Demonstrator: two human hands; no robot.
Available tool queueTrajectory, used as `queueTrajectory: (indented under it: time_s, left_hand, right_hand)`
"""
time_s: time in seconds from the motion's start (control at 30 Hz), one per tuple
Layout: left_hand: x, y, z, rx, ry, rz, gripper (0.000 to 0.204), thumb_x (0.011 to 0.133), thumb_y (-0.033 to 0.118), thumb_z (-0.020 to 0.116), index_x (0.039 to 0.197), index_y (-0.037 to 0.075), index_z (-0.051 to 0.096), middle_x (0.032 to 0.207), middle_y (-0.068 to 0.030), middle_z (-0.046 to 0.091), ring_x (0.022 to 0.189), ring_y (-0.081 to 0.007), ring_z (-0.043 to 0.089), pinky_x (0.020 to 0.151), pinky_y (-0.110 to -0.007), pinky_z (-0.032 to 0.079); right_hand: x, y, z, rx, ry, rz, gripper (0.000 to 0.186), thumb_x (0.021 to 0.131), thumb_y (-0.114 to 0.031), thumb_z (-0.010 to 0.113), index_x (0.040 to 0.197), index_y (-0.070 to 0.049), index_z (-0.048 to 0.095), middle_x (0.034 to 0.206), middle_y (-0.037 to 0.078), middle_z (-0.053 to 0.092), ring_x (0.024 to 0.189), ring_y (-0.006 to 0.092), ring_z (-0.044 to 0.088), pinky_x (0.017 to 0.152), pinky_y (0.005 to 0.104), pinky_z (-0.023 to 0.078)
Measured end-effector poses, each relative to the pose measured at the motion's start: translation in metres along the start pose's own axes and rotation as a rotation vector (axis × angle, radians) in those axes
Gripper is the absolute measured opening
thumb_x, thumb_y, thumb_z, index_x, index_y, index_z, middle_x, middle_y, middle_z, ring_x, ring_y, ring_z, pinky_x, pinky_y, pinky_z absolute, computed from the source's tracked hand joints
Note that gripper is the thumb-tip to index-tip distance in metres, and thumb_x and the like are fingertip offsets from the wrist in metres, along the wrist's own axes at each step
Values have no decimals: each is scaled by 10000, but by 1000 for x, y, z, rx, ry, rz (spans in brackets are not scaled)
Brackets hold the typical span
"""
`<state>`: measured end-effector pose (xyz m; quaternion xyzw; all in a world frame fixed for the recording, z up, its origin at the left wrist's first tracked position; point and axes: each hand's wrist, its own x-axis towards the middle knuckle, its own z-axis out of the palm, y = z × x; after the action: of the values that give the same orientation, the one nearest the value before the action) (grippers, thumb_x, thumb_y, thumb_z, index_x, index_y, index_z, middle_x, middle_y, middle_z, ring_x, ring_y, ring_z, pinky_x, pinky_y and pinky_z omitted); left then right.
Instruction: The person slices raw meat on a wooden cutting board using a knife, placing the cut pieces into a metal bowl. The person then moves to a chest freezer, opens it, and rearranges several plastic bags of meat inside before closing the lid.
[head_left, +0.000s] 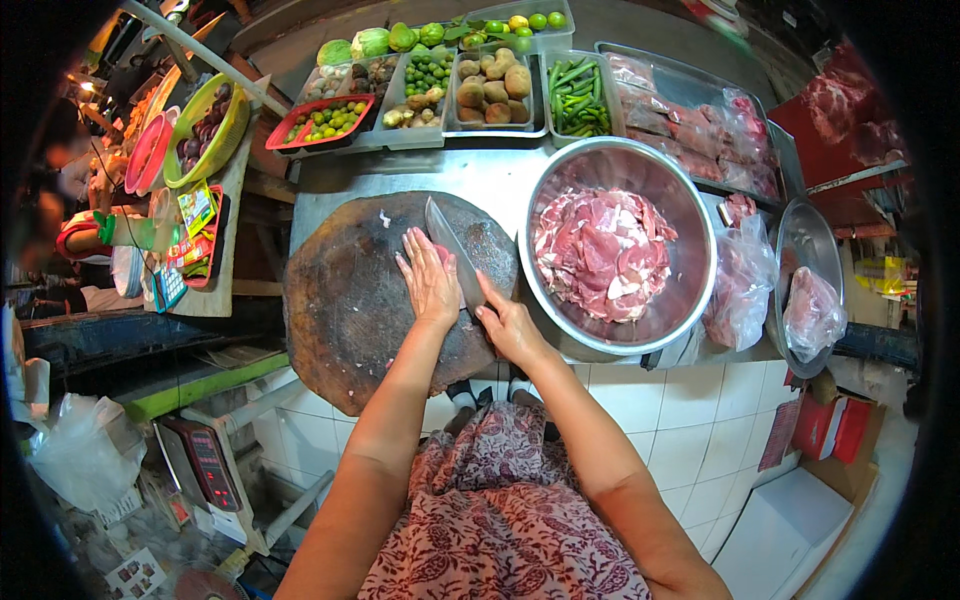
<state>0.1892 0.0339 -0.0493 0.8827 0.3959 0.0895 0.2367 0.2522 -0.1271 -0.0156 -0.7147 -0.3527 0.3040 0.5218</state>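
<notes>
A round, dark wooden chopping block (350, 300) lies in front of me on the metal table. My left hand (430, 280) is laid flat on it with outstretched fingers, pressing down on a small piece of pink meat (446, 257) that mostly hides under the palm. My right hand (508, 322) grips the handle of a broad kitchen knife (455, 250). Its blade points away from me and slants leftward, close beside the left hand and the meat. Just right of the block, a large steel bowl (690, 290) holds a heap of sliced raw meat (605, 255).
Beyond the block stand tubs of potatoes (492, 90), green chillies (578, 95) and limes (428, 75). A tray (775, 125) of bagged meat fills the far right. Bagged meat (742, 285) and another metal bowl (795, 215) sit right. A digital scale (200, 465) is at lower left.
</notes>
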Motion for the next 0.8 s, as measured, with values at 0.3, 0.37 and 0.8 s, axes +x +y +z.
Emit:
queueTrajectory:
  time_s: [0.3,0.37,0.8]
  left_hand:
    - [1,-2,1,136,-62,23,749,1031,353,404,1577,-14,48,1659,-194,73,1544,-321,28,1232,-514,-1]
    - [2,-6,-1,157,-97,22,739,1033,354,391,1579,-9,51,1660,-187,76,1544,-321,32,1233,-512,6]
    - [-5,-1,-6,205,-80,77,727,1036,331,396,1584,10,43,1669,-151,65,1548,-288,16,1231,-525,-12]
  right_hand:
    - [-13,-16,9,-133,79,43,602,935,-148,579,1507,-144,392,959,350,641,845,519,639,744,563,503]
    - [3,-17,6,-113,16,100,601,930,-140,576,1504,-129,396,960,354,637,868,517,637,763,560,499]
    - [-23,-18,11,-133,2,233,609,943,-142,576,1520,-153,379,891,333,651,861,464,666,753,493,510]
